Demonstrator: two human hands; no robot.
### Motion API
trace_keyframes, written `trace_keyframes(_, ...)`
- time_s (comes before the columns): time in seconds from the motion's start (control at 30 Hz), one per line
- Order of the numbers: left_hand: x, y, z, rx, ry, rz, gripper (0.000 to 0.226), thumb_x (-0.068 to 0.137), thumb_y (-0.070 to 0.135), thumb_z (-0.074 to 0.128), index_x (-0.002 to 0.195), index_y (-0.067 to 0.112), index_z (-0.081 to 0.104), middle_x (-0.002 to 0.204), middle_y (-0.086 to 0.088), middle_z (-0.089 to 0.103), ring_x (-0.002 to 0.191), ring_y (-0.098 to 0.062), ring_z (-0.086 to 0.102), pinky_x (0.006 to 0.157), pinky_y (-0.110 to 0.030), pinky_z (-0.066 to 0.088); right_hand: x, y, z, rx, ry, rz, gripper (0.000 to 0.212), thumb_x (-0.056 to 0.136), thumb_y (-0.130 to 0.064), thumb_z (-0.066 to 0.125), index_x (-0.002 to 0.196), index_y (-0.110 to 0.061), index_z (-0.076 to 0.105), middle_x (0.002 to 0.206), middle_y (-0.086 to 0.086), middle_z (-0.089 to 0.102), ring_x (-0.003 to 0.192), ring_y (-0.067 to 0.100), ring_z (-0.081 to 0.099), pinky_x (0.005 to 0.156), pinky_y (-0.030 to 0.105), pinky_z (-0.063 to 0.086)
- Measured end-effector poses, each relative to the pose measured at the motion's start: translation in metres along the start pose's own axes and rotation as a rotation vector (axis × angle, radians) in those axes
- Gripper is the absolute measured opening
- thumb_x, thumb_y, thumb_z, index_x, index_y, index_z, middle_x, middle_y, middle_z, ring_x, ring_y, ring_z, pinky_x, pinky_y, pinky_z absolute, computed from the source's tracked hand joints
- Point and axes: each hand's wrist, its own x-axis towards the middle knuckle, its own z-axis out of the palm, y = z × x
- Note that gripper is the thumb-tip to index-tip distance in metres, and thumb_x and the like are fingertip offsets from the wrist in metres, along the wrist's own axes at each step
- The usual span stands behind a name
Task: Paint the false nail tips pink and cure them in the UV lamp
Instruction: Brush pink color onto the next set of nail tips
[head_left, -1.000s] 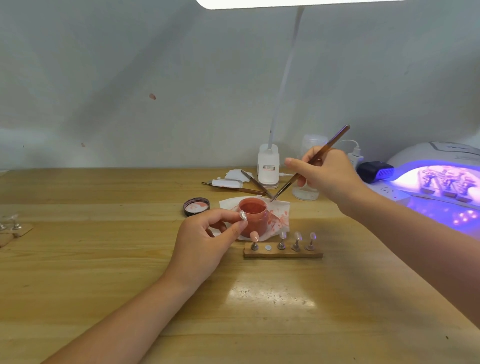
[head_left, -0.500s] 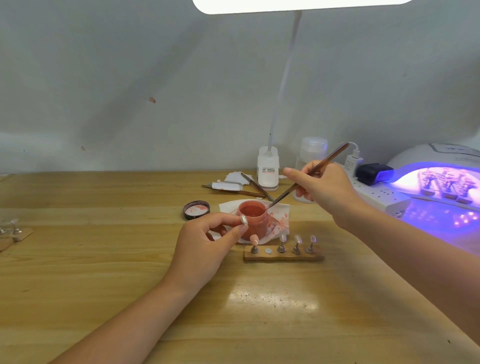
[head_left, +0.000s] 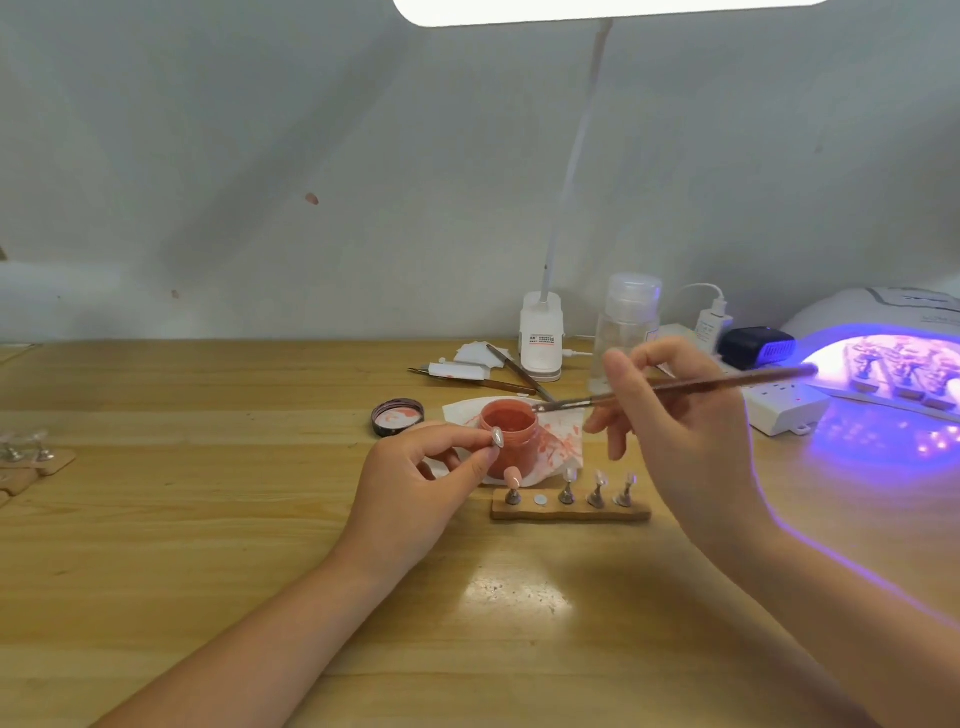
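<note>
Fingertips of left hand (head_left: 415, 480) pinch a small clear nail tip (head_left: 496, 437) on its stand, held right in front of the open pink paint jar (head_left: 508, 435). Right hand (head_left: 680, 431) grips the brush (head_left: 670, 388) between thumb and curled fingers, handle lying near level, pointing right, bristle end at the jar's rim; whether bristles touch paint is too blurred to tell. Both forearms come in from the bottom edge, right one cut off at the frame's lower right. Wooden holder strip (head_left: 570, 512) sits just in front of the jar, one painted pink tip (head_left: 513, 475) at its left end, three clear ones to the right, one slot bare. Jar stands on a stained tissue (head_left: 558, 441), lid (head_left: 397, 417) beside it on the left. UV lamp (head_left: 883, 374) glows purple at far right, partly cut off, with more tips inside, hard to make out. Bare table (head_left: 208, 519) lies open to the left and front.
</note>
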Motion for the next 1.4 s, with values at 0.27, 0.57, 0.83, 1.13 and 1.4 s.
trace_keyframes(0.27,0.0,0.0,0.001,-0.003,-0.001,0.011,0.018,0.075,0.011,0.071,0.08,0.028,0.071,0.081,0.003,0.07,0.067,-0.003,0.057,0.054,-0.008,0.038,-0.022,-0.002,0.008,-0.104,-0.111,-0.188,0.015,0.085,-0.024,0.054,0.075,-0.023,0.066,0.063,-0.022,0.063,0.055,-0.003,0.058,0.054,0.006,0.04)
trace_keyframes(0.57,-0.001,0.001,0.0,-0.013,-0.003,0.031,0.017,0.075,0.011,0.071,0.079,0.027,0.072,0.081,0.003,0.07,0.071,-0.014,0.059,0.052,-0.013,0.037,-0.028,0.003,0.015,-0.03,-0.048,-0.084,0.036,0.089,-0.035,0.041,0.067,-0.021,0.066,0.061,-0.004,0.066,0.051,0.005,0.056,0.051,0.014,0.043)
trace_keyframes(0.83,0.0,0.001,0.0,-0.005,-0.002,0.042,0.019,0.074,0.011,0.072,0.079,0.029,0.071,0.081,0.004,0.07,0.075,-0.016,0.061,0.055,-0.02,0.042,-0.029,0.004,0.016,-0.023,-0.017,-0.045,0.039,0.088,-0.036,0.043,0.064,-0.019,0.067,0.059,0.002,0.065,0.049,0.008,0.057,0.05,0.017,0.044)
trace_keyframes(1.13,0.0,0.0,0.0,-0.01,0.0,0.077,0.025,0.072,0.012,0.073,0.075,0.037,0.069,0.078,0.007,0.069,0.074,-0.016,0.06,0.054,-0.018,0.04,-0.029,0.003,0.016,0.012,-0.004,-0.015,0.043,0.086,-0.039,0.041,0.061,-0.016,0.067,0.055,0.0,0.064,0.048,0.008,0.056,0.05,0.017,0.044)
trace_keyframes(1.4,0.001,-0.001,0.001,-0.02,-0.001,0.12,0.02,0.07,0.019,0.072,0.074,0.039,0.069,0.076,0.009,0.069,0.072,-0.012,0.06,0.054,-0.009,0.038,-0.029,0.003,0.016,0.029,0.03,0.02,0.042,0.09,-0.034,0.049,0.058,-0.013,0.066,0.053,0.003,0.064,0.046,0.009,0.057,0.048,0.016,0.044)
